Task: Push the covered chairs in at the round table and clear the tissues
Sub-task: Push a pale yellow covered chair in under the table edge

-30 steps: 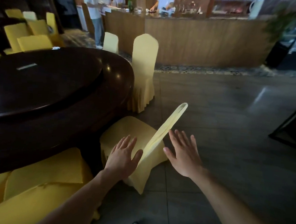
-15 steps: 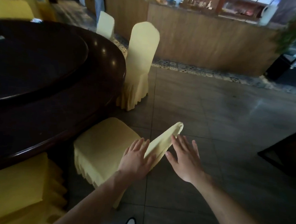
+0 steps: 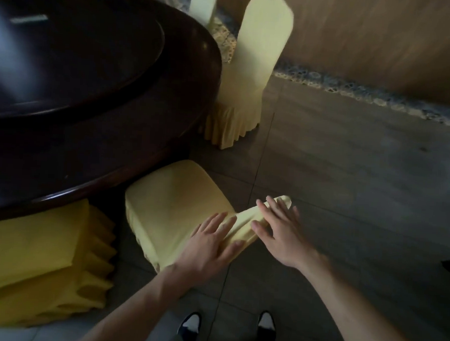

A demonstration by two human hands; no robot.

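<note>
A chair in a pale yellow cover point(image 3: 174, 201) stands at the edge of the dark round table point(image 3: 96, 104), its seat partly under the rim. Its backrest top runs between my two hands. My left hand point(image 3: 211, 246) lies flat with straight fingers on the seat side of the backrest. My right hand point(image 3: 280, 231) rests with straight fingers on the backrest's top edge and outer side. A small pale strip, perhaps a tissue point(image 3: 29, 19), lies on the table's raised centre disc; it is blurred.
Another covered chair point(image 3: 248, 74) stands at the table further round, a third point(image 3: 202, 3) behind it. A darker yellow covered chair point(image 3: 34, 258) is at my left. A wooden counter wall point(image 3: 384, 40) lines the back. Grey tiled floor spreads right. My shoes point(image 3: 190, 329) show below.
The view has tilted down and moved closer. Both hands have gone forward onto the chair's backrest, and the chair's seat has slid further under the table rim.
</note>
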